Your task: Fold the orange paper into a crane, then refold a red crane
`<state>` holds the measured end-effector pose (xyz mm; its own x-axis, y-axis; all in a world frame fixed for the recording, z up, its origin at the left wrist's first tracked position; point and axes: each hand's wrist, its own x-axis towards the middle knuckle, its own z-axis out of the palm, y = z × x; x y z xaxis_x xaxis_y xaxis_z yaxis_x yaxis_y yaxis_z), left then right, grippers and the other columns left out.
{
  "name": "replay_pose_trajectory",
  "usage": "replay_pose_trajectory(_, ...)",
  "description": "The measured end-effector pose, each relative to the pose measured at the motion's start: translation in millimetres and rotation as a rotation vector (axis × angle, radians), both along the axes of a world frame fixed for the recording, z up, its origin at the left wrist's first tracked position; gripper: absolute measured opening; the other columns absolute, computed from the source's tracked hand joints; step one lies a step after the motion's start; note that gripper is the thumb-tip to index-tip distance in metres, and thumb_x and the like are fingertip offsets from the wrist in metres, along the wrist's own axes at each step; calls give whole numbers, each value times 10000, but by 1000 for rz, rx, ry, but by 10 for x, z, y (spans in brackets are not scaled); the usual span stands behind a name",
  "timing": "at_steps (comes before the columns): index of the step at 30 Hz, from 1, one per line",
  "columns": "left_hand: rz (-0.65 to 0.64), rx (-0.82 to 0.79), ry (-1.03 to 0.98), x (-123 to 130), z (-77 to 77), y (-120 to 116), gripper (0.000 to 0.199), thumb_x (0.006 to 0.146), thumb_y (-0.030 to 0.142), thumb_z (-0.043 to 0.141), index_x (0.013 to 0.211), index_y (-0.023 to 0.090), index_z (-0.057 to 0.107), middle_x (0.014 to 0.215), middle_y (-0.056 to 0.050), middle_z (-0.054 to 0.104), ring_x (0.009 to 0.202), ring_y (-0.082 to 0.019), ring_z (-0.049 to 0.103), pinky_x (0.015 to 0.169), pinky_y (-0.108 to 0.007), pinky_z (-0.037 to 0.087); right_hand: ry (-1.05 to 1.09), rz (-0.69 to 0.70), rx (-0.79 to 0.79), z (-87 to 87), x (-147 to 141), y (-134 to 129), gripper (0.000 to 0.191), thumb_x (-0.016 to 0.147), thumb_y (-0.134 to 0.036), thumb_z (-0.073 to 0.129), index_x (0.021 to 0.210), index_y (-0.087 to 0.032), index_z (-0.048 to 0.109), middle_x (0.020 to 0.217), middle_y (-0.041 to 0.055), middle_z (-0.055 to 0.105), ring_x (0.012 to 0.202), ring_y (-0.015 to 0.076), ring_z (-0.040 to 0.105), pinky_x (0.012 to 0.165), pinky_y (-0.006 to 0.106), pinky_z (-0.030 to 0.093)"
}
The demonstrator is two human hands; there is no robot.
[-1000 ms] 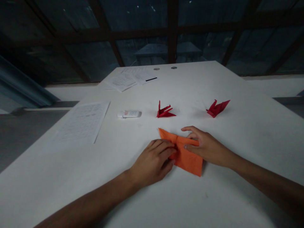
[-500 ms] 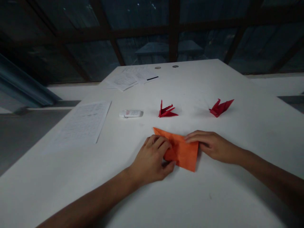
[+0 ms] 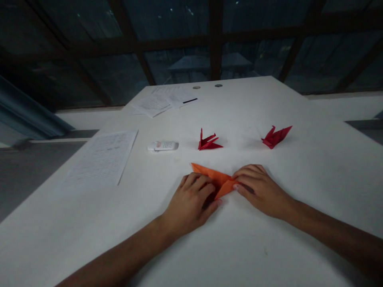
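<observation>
An orange sheet of paper (image 3: 223, 179) lies partly folded on the white table (image 3: 191, 255), its right part turned over into a slanted flap. My left hand (image 3: 193, 199) rests on its left part, fingers curled over the paper and hiding some of it. At the right end, my right hand (image 3: 259, 187) pinches the folded paper between thumb and fingers. Beyond the hands stand two red folded paper birds, one (image 3: 209, 141) near the middle and the other (image 3: 275, 137) farther right.
A white correction-fluid-like bottle (image 3: 163, 146) lies left of the birds. Written sheets (image 3: 104, 153) are on the left, with more papers (image 3: 158, 101) at the far left and a dark strip (image 3: 190, 101) beside them. Two round discs (image 3: 218, 85) sit near the far edge.
The right part of the orange paper has been folded over, and its lower right corner no longer sticks out. My right hand's thumb has come round onto the paper. My left hand has barely moved.
</observation>
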<state>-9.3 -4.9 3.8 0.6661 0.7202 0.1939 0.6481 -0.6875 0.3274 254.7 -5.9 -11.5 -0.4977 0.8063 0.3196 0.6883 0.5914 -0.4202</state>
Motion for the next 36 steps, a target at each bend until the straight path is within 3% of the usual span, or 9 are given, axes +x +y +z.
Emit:
replay_pose_trajectory(2,11,-8,-18,3,-11,17,148,996,325,556,1009,204,639,1164,-80,675,1108,-280,553,982,-467,441,1,-90,-1,-34,-39,-7,118,990,-244,585,1048,-222,685,1079,60,742,1034,255,641,930,482,480)
replay_pose_trajectory(4,35,-35,-48,7,-18,32,120,994,286,554,1043,198,618,1149,-81,678,1096,-275,556,975,-466,444,5,-167,55,-63,-63,-14,277,943,-207,629,1220,-206,644,1210,98,708,1122,284,622,964,503,481)
replay_pose_trajectory(7,70,-68,-79,13,-35,46,260,972,238,577,1226,188,554,1174,-88,675,1119,-276,553,981,-470,446,-25,-141,162,-79,-79,-33,443,921,-132,613,1357,-212,593,1382,116,632,1252,301,565,1051,516,451)
replay_pose_trajectory(12,21,-40,-7,20,-53,44,246,1001,217,528,1229,247,617,1212,-58,658,1153,-269,534,1002,-465,423,-99,74,128,-63,-87,-55,325,982,-145,553,1258,-267,676,1328,40,687,1273,274,557,1084,492,441)
replay_pose_trajectory(18,-9,-28,-18,8,-24,26,239,990,235,555,1207,243,656,1277,-61,638,1200,-265,528,1032,-464,416,-87,54,74,-63,-69,-47,306,993,-205,560,1270,-274,669,1377,40,668,1304,278,550,1077,499,442)
replay_pose_trajectory(22,-109,-50,-46,4,-26,34,259,989,240,565,1234,246,651,1280,-66,645,1221,-267,528,1058,-462,417,-12,-66,40,-86,-48,-28,326,977,-262,607,1301,-235,630,1345,79,686,1280,285,572,1083,514,426)
replay_pose_trajectory(27,-168,-36,-119,1,-55,32,244,985,234,596,1227,234,626,1266,-80,630,1219,-253,528,1063,-434,447,53,-119,-47,-61,-53,-17,138,949,-276,648,1075,-254,702,1291,66,714,1261,296,586,1055,528,408)
replay_pose_trajectory(32,-24,-14,-167,-4,-107,15,559,895,254,733,1393,240,479,1359,-119,546,1265,-307,487,1081,-517,468,223,-118,-181,23,-96,-48,23,915,-235,667,899,-248,657,1168,40,745,1154,270,643,1025,495,408)
replay_pose_trajectory(36,131,-145,-382,-5,-150,44,941,788,268,839,1532,298,264,1493,-139,391,1277,-306,532,1090,-541,498,411,-50,-313,62,-122,-99,10,940,-245,637,930,-246,639,1096,35,725,1023,225,665,936,398,477)
